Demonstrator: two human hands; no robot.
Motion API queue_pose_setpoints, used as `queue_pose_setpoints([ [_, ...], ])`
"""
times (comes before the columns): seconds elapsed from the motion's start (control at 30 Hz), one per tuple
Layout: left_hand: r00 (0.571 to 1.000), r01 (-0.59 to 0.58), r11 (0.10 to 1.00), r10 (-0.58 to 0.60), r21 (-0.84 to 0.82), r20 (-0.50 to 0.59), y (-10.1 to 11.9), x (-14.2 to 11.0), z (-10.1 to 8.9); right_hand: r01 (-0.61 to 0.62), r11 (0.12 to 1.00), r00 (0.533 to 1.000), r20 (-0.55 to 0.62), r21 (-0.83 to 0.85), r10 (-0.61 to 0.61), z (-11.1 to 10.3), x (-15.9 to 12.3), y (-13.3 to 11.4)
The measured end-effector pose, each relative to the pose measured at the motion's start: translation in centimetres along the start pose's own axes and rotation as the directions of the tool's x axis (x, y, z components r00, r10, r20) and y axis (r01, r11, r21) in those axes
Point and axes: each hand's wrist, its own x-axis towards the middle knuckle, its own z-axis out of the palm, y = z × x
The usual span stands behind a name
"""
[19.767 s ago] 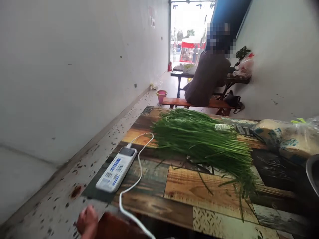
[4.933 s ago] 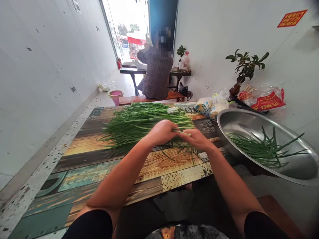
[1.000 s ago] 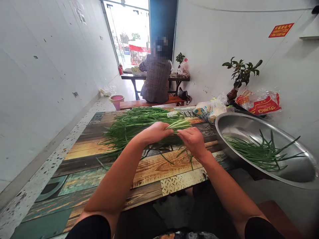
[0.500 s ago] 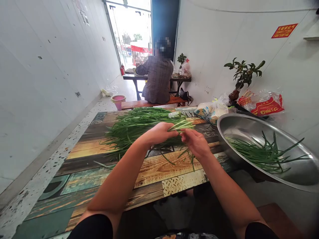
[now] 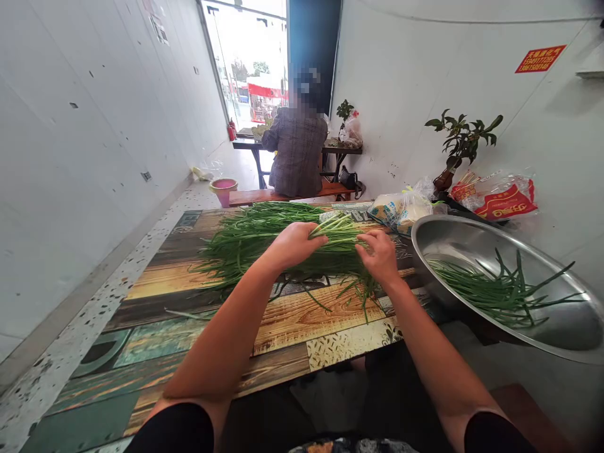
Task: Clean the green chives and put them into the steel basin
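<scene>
A big pile of garlic chives (image 5: 250, 236) lies across the patterned table (image 5: 292, 314), leafy ends to the left and pale stem ends to the right. My left hand (image 5: 295, 245) is closed around a small bunch of chives (image 5: 334, 224), whose pale ends stick out past thumb and forefinger. Close by, my right hand (image 5: 379, 257) hovers at the stem ends of the pile, thumb and forefinger curved and slightly apart; no stalk shows between them. Loose trimmings (image 5: 363, 292) lie below it. A large steel basin (image 5: 419, 251) at right holds more chives (image 5: 500, 289).
Bagged pale food (image 5: 401, 211) sits behind the basin, beside a potted plant (image 5: 465, 135) and a red-printed plastic bag (image 5: 507, 200). Further off, a person (image 5: 299, 151) sits on a bench (image 5: 250, 197) at another table. A pink bucket (image 5: 223, 192) stands on the floor.
Since half a second ago, my right hand has moved right, away from my left, and its fingers have parted. Earlier the hands met at the stems. A power bank seen at first is gone from view.
</scene>
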Motion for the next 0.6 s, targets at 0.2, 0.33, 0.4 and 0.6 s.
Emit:
queue_pose_setpoints([
  [0.2,0.999,0.017,0.997,-0.015,0.071,-0.039,-0.1,0.1,-0.1,0.147,0.986,0.984,0.112,-0.081,-0.137,1.2,2.4,-0.8],
  [0.33,0.997,-0.033,0.991,0.043,0.127,-0.072,-0.4,0.4,0.5,0.232,0.967,0.967,0.086,0.102,-0.241,-0.8,1.9,-2.0],
  [0.4,0.993,-0.095,0.984,0.104,0.152,-0.054,-0.3,0.5,0.8,0.218,0.941,0.965,0.085,0.257,-0.247,-1.9,1.1,-2.6],
  [0.6,0.990,-0.079,0.996,0.073,0.051,0.124,0.4,0.3,1.6,0.162,0.920,0.979,0.062,0.357,-0.196,-3.0,-0.8,-3.3],
])
